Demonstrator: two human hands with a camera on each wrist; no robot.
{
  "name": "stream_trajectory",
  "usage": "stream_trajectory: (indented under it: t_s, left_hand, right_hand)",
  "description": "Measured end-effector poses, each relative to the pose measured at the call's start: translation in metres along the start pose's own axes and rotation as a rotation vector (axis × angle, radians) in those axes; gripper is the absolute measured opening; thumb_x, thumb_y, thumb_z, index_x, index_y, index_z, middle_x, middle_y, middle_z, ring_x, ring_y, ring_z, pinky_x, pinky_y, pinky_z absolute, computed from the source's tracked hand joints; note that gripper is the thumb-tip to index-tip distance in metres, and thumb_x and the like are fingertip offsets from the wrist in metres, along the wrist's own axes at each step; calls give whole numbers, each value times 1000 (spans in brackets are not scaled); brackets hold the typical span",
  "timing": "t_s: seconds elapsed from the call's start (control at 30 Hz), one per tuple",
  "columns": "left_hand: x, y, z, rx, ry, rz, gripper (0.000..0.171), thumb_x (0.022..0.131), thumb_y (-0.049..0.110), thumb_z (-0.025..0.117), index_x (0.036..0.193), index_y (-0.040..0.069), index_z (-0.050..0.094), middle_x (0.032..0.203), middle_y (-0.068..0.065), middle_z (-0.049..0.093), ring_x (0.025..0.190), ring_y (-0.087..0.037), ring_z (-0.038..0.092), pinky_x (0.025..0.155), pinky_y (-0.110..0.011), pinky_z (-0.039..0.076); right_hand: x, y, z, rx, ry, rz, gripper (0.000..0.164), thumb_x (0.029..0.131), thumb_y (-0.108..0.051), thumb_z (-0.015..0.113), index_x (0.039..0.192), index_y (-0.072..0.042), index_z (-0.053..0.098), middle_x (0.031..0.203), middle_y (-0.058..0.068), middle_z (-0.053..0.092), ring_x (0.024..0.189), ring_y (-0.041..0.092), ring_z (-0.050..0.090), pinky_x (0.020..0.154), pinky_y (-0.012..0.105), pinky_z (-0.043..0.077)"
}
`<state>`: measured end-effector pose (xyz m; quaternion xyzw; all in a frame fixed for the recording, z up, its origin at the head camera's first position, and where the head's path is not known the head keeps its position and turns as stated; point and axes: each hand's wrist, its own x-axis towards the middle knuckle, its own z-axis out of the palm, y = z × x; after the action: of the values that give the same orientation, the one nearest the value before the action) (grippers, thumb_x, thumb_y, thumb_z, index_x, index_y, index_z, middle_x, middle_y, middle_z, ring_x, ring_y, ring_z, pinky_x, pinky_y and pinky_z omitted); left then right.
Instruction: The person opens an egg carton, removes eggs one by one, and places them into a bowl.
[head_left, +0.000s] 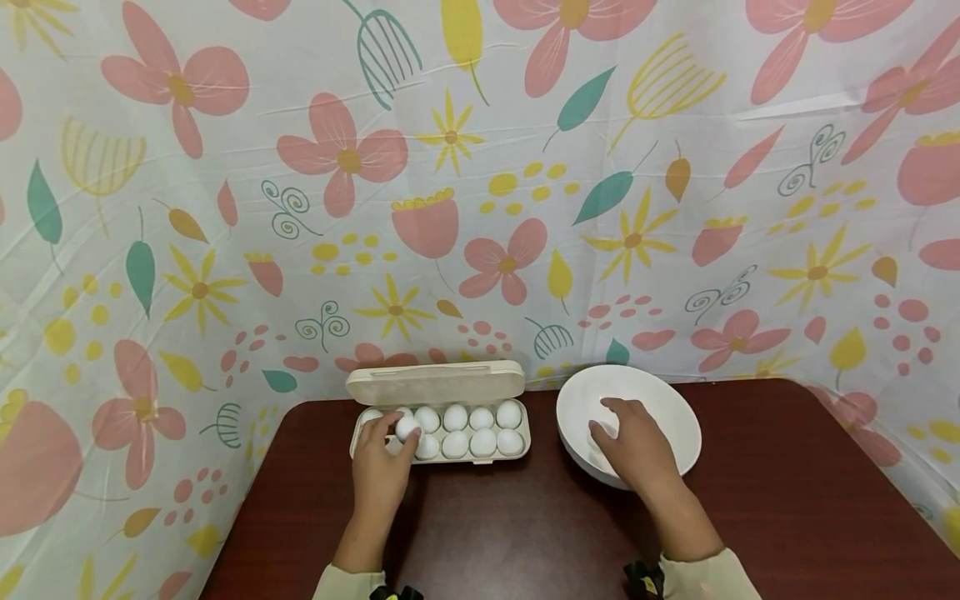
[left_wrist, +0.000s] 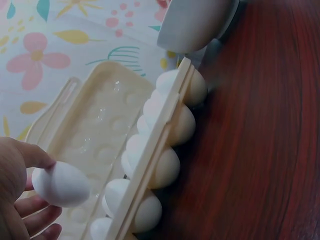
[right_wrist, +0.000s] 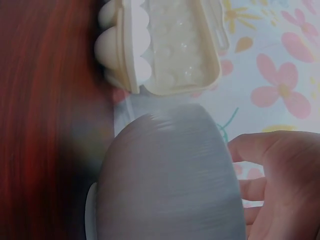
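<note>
My left hand [head_left: 381, 471] pinches a white egg [head_left: 407, 428] between thumb and fingers, over the left end of an opened egg carton [head_left: 517, 455]. In the left wrist view, this egg [left_wrist: 62, 185] shows in front of the raised lid [left_wrist: 107, 112]. White eggs fill the two visible rows; my left hand covers part of that end. My right hand [head_left: 637, 446] reaches into the white bowl [head_left: 686, 433], its finger and thumb bent around a pale, egg-like shape [head_left: 609, 427]. The bowl wall [right_wrist: 170, 175] hides the fingertips in the right wrist view; I cannot tell whether they grip it.
Both containers stand near the back edge of the dark red-brown wooden table [head_left: 517, 533], the bowl to the right of the carton. Directly behind hangs a white cloth [head_left: 525, 325] with printed flowers and leaves.
</note>
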<state>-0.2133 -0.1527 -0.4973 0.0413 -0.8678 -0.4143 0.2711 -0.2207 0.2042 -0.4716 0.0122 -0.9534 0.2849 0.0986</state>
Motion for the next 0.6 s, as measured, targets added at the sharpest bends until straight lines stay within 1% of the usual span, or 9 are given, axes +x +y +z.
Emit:
stream_trajectory:
  t_s: [0.13, 0.23, 0.37, 0.53, 0.6]
  left_hand:
    - [-2, 7, 0, -26, 14, 38, 36, 84, 18, 83, 116, 6, 71, 107, -10, 67, 96, -25, 68, 86, -47, 55]
    - [-4, 12, 1, -40, 20, 52, 35, 83, 20, 84, 112, 7, 72, 103, -8, 68, 92, -25, 68, 82, -45, 56]
    - [-7, 18, 2, -55, 10, 50, 33, 82, 24, 85, 110, 9, 73, 100, -5, 68, 87, -22, 69, 76, -39, 57]
    - [-10, 22, 4, -80, -26, 45, 33, 84, 27, 84, 110, 12, 72, 100, -3, 68, 80, -15, 70, 70, -29, 57]
    - [-11, 23, 4, -90, -36, 44, 33, 84, 28, 84, 110, 12, 72, 99, -2, 68, 78, -12, 70, 69, -25, 55]
  right_hand:
    - [-2, -6, -1, 48, 41, -44, 46, 96, -25, 63, 134, 2, 60, 129, 27, 59, 121, 42, 58, 102, 58, 47]
    - [-4, -11, -2, 88, 58, -74, 44, 96, -24, 64, 134, 0, 60, 129, 25, 60, 120, 41, 58, 101, 57, 48]
    - [-7, -17, -2, 128, 72, -126, 42, 96, -21, 66, 133, -2, 61, 130, 22, 60, 122, 39, 58, 102, 56, 47]
    - [-9, -24, 0, 160, 94, -236, 40, 93, -16, 70, 131, -5, 63, 129, 18, 61, 125, 36, 57, 106, 54, 45]
    - [-10, -26, 1, 162, 103, -277, 40, 92, -16, 71, 130, -6, 63, 128, 15, 62, 124, 34, 58, 105, 52, 45]
